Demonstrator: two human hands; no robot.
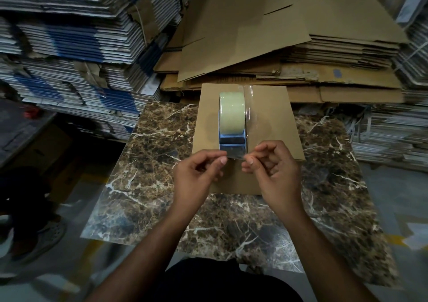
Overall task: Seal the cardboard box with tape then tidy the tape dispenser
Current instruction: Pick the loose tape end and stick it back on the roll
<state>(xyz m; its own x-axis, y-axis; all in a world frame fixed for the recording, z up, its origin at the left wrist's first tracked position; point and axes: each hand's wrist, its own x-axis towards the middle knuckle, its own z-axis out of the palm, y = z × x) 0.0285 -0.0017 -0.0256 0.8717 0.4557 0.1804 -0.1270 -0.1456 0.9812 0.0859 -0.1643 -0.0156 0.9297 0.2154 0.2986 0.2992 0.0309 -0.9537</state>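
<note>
Pinching loose tape end [235, 156]: left hand [196, 172] and right hand [273, 172], close together | tape dispenser [232, 121] on cardboard box [271, 121], seam taped | step: tidying | next: fold end flat.

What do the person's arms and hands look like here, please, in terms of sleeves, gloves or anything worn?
Both forearms are bare as far as the picture shows them, with no sleeves in view. The left hand and the right hand wear no gloves, and no rings, watch or bracelets show. The fingernails look short and plain.
</note>
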